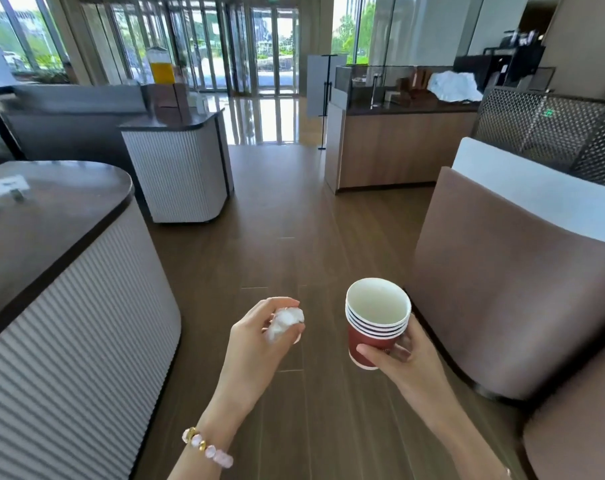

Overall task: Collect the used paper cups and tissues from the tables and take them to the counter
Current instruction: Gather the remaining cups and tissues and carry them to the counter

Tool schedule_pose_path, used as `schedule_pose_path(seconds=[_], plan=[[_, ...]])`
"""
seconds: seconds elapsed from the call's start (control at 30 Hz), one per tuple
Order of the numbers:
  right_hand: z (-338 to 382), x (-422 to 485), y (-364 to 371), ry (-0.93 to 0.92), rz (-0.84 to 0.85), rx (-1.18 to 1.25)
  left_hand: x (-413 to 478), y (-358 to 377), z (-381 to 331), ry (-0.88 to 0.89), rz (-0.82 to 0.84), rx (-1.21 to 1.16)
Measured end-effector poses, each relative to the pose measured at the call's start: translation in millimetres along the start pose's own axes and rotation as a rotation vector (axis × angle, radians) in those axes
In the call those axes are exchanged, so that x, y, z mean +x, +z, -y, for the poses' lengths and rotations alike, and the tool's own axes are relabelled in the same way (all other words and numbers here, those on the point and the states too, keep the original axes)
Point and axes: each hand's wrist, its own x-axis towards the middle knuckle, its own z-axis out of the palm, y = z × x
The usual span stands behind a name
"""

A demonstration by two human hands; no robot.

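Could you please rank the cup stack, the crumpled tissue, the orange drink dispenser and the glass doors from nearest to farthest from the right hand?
1. Cup stack: gripped in the right hand.
2. Crumpled tissue: just left, held in the left hand.
3. Orange drink dispenser: far off, ahead left.
4. Glass doors: farthest, straight ahead.
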Motion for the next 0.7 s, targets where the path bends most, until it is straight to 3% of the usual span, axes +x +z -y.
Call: schedule_pose_path(seconds=[0.7], plan=[[-55.2, 404.5, 37.6, 0.012, -0.193, -0.066, 426.0, 55.7, 78.5, 0.038, 0.167, 0.002]])
